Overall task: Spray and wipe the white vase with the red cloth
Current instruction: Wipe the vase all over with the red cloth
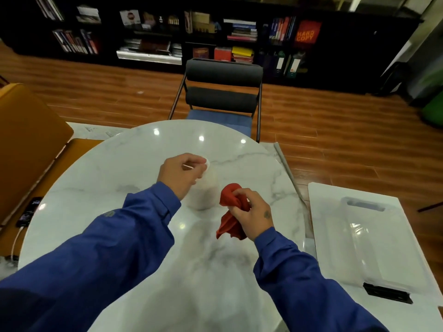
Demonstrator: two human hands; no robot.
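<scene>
From the head camera I look across a wood-plank floor to a dark bookshelf (215, 32) and a black chair (223, 92) with a blue seat. Nearer is a round marble table (107, 178), glossy white with grey veins and spots of lamp glare.

The white vase (203, 197) stands upright near the table's middle, its long axis vertical. It has a smooth, matte-looking body that swells below a narrower mouth. The left hand (179, 173) comes over it from the left, and its curled fingers close on the rim, holding the top. The right hand (254, 214) sits just to the right of the vase and a little nearer me. It grips the red cloth (231, 195) in a bunch, with soft, crumpled fabric puffing above the fist and a loose tail hanging below.

What the coming move turns on is this: the cloth's bulge lies just beside the vase's right flank, close but, as far as I can tell, not touching. The vase is left of and slightly beyond the right grip, so I judge a short push leftward brings cloth onto ceramic while the left hand steadies the top.

I see no spray bottle anywhere. A phone (30, 212) on a cable lies at the far left, and a clear plastic bin (374, 240) rests on a white side table (321, 200) to the right.
</scene>
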